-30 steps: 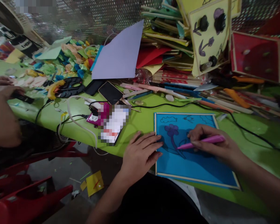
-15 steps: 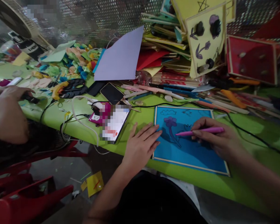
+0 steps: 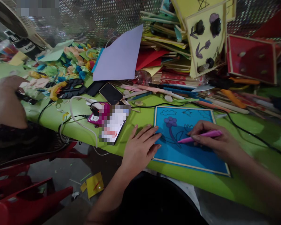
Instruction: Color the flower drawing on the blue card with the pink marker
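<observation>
A blue sheet with a pale wooden border lies on the green table. On it are a purple flower with a stem, dark leaf outlines, and a cloud and bird drawn along the top. My right hand grips a pink marker pen, its tip at the lower part of the stem. Lying flat with fingers spread, my left hand holds nothing; its fingertips rest over the sheet's left edge.
A phone with a lit screen lies left of my left hand by a magenta device. A black cable crosses behind the sheet. Sticks, a knife blade and framed pictures crowd the back. Another person's hand is at far left.
The pink marker's tip has moved slightly down along the stem, and a leaf outline shows right of it. The other person's hand at far left has shifted. My left hand stays in place.
</observation>
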Available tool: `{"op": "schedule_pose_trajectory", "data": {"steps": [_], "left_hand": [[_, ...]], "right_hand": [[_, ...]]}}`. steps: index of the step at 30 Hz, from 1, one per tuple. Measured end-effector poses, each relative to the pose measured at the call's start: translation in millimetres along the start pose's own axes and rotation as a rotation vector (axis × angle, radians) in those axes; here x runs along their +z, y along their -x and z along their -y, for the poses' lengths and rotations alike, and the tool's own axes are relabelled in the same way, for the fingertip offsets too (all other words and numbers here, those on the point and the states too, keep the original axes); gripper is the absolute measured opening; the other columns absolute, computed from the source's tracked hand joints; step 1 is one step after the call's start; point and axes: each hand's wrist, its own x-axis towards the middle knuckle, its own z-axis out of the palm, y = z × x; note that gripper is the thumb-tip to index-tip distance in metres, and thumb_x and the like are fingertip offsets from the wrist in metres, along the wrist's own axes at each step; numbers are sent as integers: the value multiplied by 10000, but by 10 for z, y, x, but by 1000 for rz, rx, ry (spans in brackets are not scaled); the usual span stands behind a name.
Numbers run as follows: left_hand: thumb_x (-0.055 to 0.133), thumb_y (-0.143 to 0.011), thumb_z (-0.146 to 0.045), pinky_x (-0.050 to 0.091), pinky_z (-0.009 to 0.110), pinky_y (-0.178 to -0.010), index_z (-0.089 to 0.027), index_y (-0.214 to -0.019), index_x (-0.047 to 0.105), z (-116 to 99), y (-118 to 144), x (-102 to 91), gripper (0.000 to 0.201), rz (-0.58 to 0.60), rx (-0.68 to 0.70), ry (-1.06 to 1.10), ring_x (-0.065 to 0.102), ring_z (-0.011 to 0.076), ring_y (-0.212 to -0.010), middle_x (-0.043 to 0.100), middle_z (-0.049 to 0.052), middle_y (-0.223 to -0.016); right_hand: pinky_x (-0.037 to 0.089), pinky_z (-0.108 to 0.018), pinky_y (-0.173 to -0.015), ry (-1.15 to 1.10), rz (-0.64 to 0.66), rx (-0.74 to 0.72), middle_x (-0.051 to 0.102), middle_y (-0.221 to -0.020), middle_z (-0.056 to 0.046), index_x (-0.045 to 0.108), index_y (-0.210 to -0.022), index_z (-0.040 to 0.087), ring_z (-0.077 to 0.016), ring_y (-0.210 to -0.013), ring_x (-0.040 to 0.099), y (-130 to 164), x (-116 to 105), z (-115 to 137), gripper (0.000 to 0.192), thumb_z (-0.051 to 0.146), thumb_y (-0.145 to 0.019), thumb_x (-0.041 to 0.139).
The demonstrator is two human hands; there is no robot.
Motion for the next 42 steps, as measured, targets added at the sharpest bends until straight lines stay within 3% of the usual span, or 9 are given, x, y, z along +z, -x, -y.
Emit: {"op": "schedule_pose_trajectory", "data": {"steps": [26,34,39,42], "left_hand": [[530,-1031,-336,325,551,-1250,-258,-1297,668,12,13,24,310,-4,8,-20,536,234,-1406,631,27,-1456],[536,-1029,-332,326,547,-1251,-259,-1292,670,14,8,23,304,-8,13,-19,545,233,-1398,631,24,-1455],[539,-1028,-329,324,545,-1252,-257,-1297,667,18,12,27,307,-6,17,-18,540,235,-1402,628,28,-1459],[543,-1026,-330,337,553,-1243,-255,-1295,666,18,11,29,305,-14,19,-18,550,235,-1392,635,32,-1450]], "right_hand": [[366,-256,-533,-71,-11,-30,618,-620,17,658,-734,228,-138,-576,518,-6,-14,-91,305,497,-790,792],[404,-278,-562,-92,-22,-35,612,-604,0,668,-719,237,-200,-664,603,-15,-15,-105,329,536,-763,799],[462,-303,-672,-78,-17,-55,608,-595,-8,653,-665,238,-248,-803,653,-12,-14,-98,345,536,-743,807],[452,-303,-651,-101,-31,-35,605,-596,-3,658,-681,243,-243,-778,647,-8,-16,-106,337,537,-734,813]]}}
